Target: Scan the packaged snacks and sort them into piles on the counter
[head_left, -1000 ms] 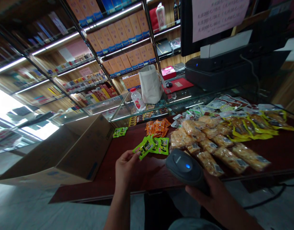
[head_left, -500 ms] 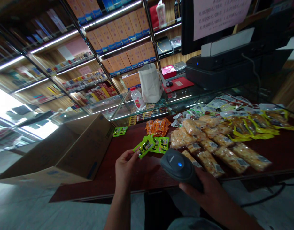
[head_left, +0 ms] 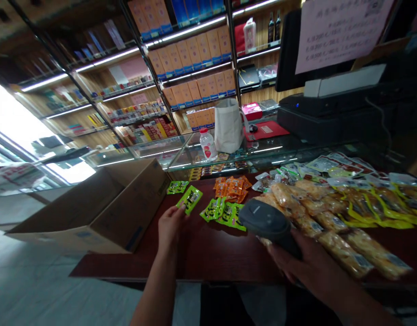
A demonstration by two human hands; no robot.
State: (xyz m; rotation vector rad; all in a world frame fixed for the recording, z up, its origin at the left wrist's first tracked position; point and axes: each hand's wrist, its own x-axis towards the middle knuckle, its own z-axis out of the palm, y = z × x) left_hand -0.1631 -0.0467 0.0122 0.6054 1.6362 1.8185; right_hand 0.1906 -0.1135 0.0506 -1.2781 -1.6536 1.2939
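A dark-red counter (head_left: 208, 260) in a shop lined with lit shelves (head_left: 259, 95).

The left grip (head_left: 168, 227) pinches one end of a green packet (head_left: 191, 199) over the counter, between a cardboard box (head_left: 128, 213) and a pile of green packets (head_left: 230, 214); the right grip (head_left: 308, 256) is wrapped around a dark handheld scanner (head_left: 263, 218), near that pile. Just behind the pile lie orange packets (head_left: 233, 187), with clear-wrapped snacks (head_left: 376, 253) and yellow-edged packs (head_left: 375, 206) spread to the right. Farther back, a glass case (head_left: 179, 159) carries a red-capped bottle (head_left: 207, 146) beside a white bag (head_left: 228, 127). At right, a dark monitor (head_left: 287, 54) bears a pink sheet (head_left: 341, 38). Strip lights (head_left: 106, 59) edge the shelves, where orange-and-blue boxes (head_left: 191, 50) stand in rows. The floor (head_left: 48, 290) is pale.
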